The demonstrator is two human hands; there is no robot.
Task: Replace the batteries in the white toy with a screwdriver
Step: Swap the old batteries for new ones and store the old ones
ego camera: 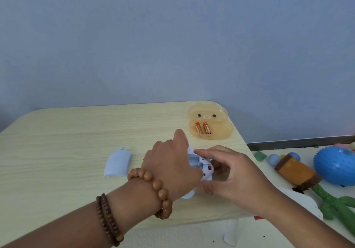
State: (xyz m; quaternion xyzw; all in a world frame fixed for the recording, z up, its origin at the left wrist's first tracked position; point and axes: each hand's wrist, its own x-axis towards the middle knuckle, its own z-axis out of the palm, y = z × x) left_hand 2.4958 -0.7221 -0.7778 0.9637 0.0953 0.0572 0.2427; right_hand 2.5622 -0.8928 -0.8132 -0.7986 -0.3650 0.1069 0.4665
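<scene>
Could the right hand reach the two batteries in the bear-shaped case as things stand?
Probably yes. The batteries lie uncovered in the open case just beyond the right hand, with bare table between, though that hand grips the white toy.

White toy [201,166], orange batteries [202,128] in translucent amber case [221,130], pale woodgrain table [76,142].

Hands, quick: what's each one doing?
Left hand: closed around the white toy.
Right hand: pinching the same toy, thumb below, fingers on top.
</scene>
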